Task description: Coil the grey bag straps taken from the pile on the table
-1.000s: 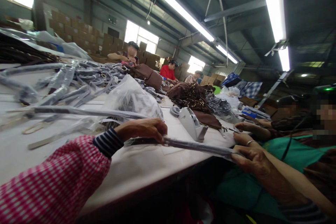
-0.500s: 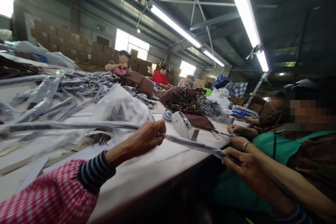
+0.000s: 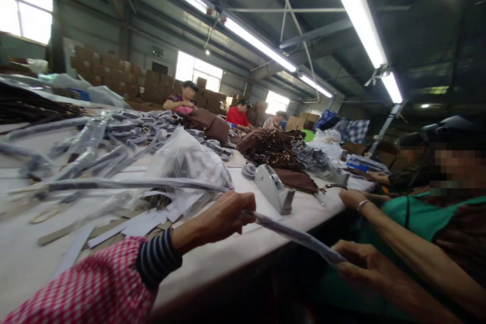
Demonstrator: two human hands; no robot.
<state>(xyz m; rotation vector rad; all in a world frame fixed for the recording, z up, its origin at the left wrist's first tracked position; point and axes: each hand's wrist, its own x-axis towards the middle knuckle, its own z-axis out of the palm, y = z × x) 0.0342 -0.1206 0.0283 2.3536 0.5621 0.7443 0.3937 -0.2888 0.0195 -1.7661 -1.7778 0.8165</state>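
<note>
A long bag strap wrapped in grey film (image 3: 296,235) stretches between my two hands. My left hand (image 3: 228,215), below a red checked sleeve with a striped cuff, is closed round its middle. The rest of the strap trails left over the table, and its far left part is blurred. My right hand (image 3: 360,263) pinches the strap's other end, past the table's front edge. Just beyond my left hand stands a grey tape dispenser (image 3: 271,190). A crumpled clear plastic bag (image 3: 186,154) lies behind the strap, with flat card strips (image 3: 125,225) nearer me.
Wrapped straps (image 3: 125,131) are heaped on the left of the white table (image 3: 212,268). Brown bags (image 3: 266,147) lie piled toward the back. At the right sits a co-worker in a green apron (image 3: 402,212), forearms close beside my right hand. Other people work farther along.
The view has swung a little left, so the scene sits farther right. My right hand has turned lower on the strap's end, which now slopes down more steeply. My left hand keeps its hold.
</note>
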